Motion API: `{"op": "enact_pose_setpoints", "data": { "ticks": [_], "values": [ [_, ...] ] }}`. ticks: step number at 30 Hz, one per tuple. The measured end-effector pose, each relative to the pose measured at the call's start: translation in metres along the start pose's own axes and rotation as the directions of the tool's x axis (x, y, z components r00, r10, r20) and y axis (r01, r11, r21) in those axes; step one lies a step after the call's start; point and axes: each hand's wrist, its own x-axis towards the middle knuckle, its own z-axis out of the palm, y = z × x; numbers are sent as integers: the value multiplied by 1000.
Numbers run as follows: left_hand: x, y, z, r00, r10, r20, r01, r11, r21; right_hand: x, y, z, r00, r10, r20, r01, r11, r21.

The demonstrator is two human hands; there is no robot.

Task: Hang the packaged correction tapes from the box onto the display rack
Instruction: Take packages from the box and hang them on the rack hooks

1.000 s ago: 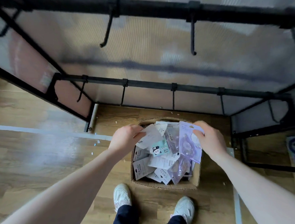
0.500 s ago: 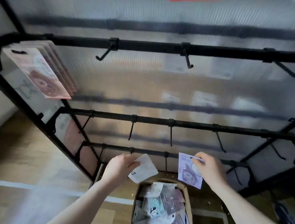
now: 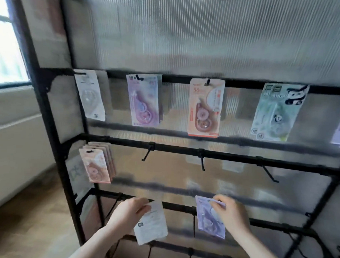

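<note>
Fingers (image 3: 142, 204) of the left hand (image 3: 129, 212) pinch a white pack (image 3: 151, 223), right hand (image 3: 231, 214) a purple pack (image 3: 207, 221); both hang lengthwise downward below them.

Non-task stuff: bright window (image 3: 5, 49) at 9 o'clock, upper left edge. White wall (image 3: 14, 157) below it, sill line running across. Wood-plank floor (image 3: 34, 226) at 7 o'clock. Ribbed translucent panel (image 3: 208, 37) across 12 o'clock, blurry shapes showing through it.
</note>
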Motion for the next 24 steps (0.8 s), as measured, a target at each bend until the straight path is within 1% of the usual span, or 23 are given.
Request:
{"op": "enact_pose_setpoints", "data": {
  "ticks": [4,6,10,12,16,20,24],
  "values": [
    [-3,-4,-34,999,-3,-52,4,1000,9,15,-46,-2,995,-89,47,90,996,-21],
    [-5,-14,-50,998,10,-59,-9,1000,15,18,-72,1,990,-136,24,136,991,-18],
    [-5,-49,-88,997,33,-72,-31,999,18,24,-130,23,979,-203,3,203,978,47],
    [-6,-65,-104,996,30,-85,-28,999,25,28,-154,36,976,-219,-16,220,974,54],
    [-5,-98,-127,997,42,-65,-41,999,16,34,-190,57,974,-225,-28,226,973,38],
    [-1,-123,-136,997,23,-80,-25,999,-20,45,-204,70,978,-206,-32,206,978,13],
    [1,-128,-138,995,16,-101,-21,999,-44,59,-208,76,978,-206,-29,206,979,-12]
  ]
}}
